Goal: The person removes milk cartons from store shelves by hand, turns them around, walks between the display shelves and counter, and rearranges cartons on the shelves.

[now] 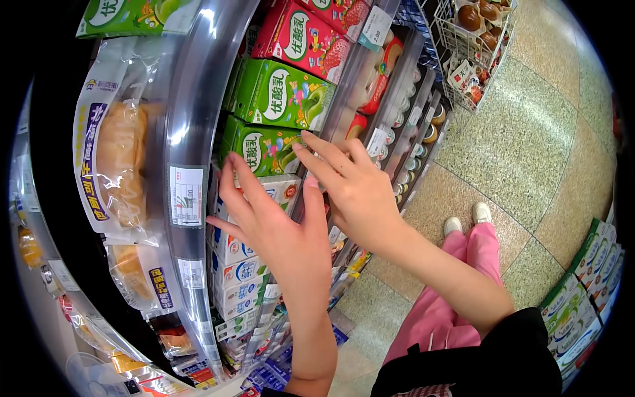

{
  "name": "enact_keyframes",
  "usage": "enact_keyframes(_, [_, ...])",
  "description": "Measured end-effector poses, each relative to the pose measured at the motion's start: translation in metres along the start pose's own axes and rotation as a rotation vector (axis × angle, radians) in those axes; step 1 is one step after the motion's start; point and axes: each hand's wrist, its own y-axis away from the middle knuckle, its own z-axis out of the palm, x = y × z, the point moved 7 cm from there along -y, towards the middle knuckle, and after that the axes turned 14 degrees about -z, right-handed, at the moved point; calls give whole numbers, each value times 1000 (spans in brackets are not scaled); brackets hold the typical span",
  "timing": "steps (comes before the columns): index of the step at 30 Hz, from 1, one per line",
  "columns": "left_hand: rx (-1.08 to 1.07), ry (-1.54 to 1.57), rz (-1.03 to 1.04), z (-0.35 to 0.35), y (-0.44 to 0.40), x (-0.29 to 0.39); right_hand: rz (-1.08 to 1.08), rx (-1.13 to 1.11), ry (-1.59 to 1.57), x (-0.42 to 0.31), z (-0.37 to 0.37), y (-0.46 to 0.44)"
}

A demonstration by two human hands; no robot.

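Observation:
A green carton of yogurt drink (256,145) stands on the shelf at the front of its row. My left hand (278,225) reaches up over the white milk cartons (246,270), fingers spread, with fingertips at the green carton's lower left edge. From the right, my right hand (354,195) lays outstretched fingertips on the green carton's right end. Neither hand is wrapped round it. Another green carton (284,94) sits just above, then a red strawberry carton (304,41). My left hand hides part of the white cartons.
A clear shelf rail with a price tag (187,196) runs along the left, beside packaged bread (124,159). Cans and cups (380,79) line the shelf to the right. A wire basket (473,56) hangs at the top, and stacked cartons (579,291) stand at the lower right.

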Motion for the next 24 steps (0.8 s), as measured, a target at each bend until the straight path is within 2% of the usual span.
enact_keyframes(10, [88,-64,70,-3,-1,10,8,-50,67,5,22,8])
enact_keyframes(13, [99,-49,98,-1,-2,11,17,27,90,-3,21,6])
enact_keyframes(22, [93,-44,73,2,-8,12,66,-69,108,-3,32,6])
enact_keyframes(24, [18,-19,36,0,-7,11,64,-40,30,-4,26,6])
